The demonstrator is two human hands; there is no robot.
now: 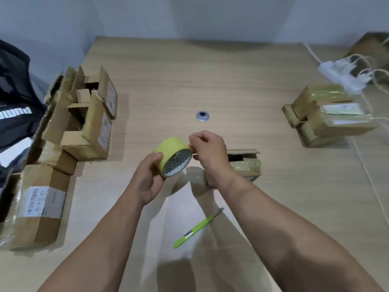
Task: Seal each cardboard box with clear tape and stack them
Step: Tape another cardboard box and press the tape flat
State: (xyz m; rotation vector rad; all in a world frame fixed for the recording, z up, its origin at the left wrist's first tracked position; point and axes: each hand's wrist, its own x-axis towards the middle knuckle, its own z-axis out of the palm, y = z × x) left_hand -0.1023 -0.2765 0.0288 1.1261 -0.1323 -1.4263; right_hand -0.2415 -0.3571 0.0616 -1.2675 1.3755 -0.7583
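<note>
Nearest, at 6 o'clock, a slim lime-green plastic utility knife lies untouched on the pale wood-grain table. Just beyond it, mid-view, both hands come together on a yellow-tinted roll of clear tape, held above the table. The left hand grips the roll from its 8 o'clock side, fingers wrapped round the band. The right hand pinches at the roll's 2 o'clock rim, apparently picking for the loose end; no drawn-out strip can be made out. Behind the right wrist, at 4 o'clock from the roll, a small brown cardboard box sits on the table with its top flap gaping and some glossy tape on its side; I judge it the box in hand, not yet sealed. At 8 o'clock stands a larger labelled cardboard carton; whether it is sealed I cannot tell. At 9 o'clock a heap of open-flapped brown cardboard boxes waits. At 2 o'clock a small stack of tape-wrapped cardboard boxes looks finished. Farther off are a round metal grommet at 12 o'clock and a white power strip beyond the stack. By this count the job seems under halfway, with more boxes open than stacked.
</note>
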